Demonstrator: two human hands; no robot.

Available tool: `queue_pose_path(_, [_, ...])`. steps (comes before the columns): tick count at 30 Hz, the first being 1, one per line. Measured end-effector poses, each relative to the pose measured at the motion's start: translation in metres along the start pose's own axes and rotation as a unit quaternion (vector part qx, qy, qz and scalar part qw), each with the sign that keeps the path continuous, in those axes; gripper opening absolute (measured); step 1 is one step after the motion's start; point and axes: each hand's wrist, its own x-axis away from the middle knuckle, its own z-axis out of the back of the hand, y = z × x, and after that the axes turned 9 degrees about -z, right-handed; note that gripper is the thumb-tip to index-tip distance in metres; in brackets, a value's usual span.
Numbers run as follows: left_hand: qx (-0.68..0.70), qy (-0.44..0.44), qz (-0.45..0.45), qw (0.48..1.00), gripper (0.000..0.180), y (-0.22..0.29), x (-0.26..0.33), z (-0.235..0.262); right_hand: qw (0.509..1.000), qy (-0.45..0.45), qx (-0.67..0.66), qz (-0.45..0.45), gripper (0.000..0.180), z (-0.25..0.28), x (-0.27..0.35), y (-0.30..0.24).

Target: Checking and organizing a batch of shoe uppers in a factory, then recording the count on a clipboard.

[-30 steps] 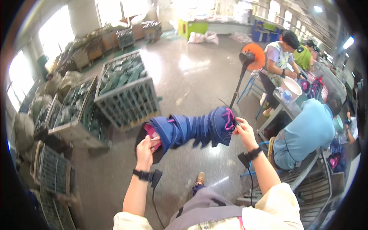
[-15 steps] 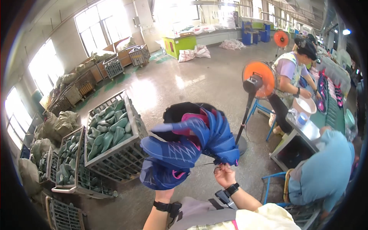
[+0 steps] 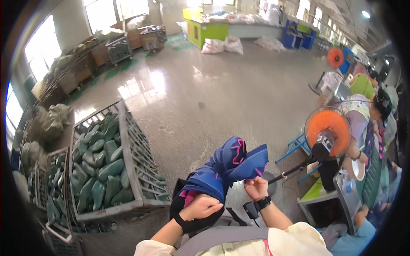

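Observation:
A bundle of blue shoe uppers [image 3: 205,177] with pink trim and pink loops hangs in front of my body. My left hand [image 3: 200,208] is closed over its near end, beside pink lining and a black part [image 3: 177,198]. The uppers fan out away from me, toward the right. My right hand [image 3: 256,188] is closed at the right edge of the bundle, by a pink loop; its fingertips are partly hidden, and I cannot make out what is pinched there. Both wrists wear black bands.
A grey slatted cart [image 3: 128,158] full of green shoe lasts [image 3: 102,166] stands at the left. An orange fan [image 3: 328,132] on a pole is at the right, near a co-worker [image 3: 358,111] at a green conveyor [image 3: 370,183]. Another person in light blue [image 3: 356,239] sits at lower right.
The bundle has swung lower and turned, its free ends now pointing right. My left hand now lies over its near end. The view has turned, so cart and fan sit differently.

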Motion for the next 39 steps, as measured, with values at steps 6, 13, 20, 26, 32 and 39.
queue_pose_path(6, [0.055,0.047,0.096,0.993,0.024,-0.101,-0.093,0.084,0.996,0.084,-0.002,0.034,0.012,0.004,-0.096,-0.053])
queue_pose_path(13, [0.135,0.377,0.266,0.877,0.036,-0.242,-0.211,0.187,0.987,0.042,0.089,0.125,0.019,0.027,-0.228,-0.170])
queue_pose_path(20, [0.162,0.484,0.290,0.809,0.035,-0.374,-0.312,0.266,0.953,0.052,0.299,0.013,0.025,-0.046,-0.349,-0.292])
queue_pose_path(26, [0.245,0.402,0.386,0.793,0.029,-0.474,-0.440,0.292,0.830,0.303,0.465,0.060,0.022,0.024,-0.459,-0.402])
queue_pose_path(32, [0.440,0.388,0.426,0.689,0.022,-0.620,-0.696,0.300,0.808,0.453,0.362,0.099,0.018,0.048,-0.575,-0.553])
queue_pose_path(39, [0.555,0.247,0.166,0.777,0.026,-0.570,-0.987,0.315,0.755,0.225,0.319,0.527,0.012,-0.067,-0.528,-0.716])
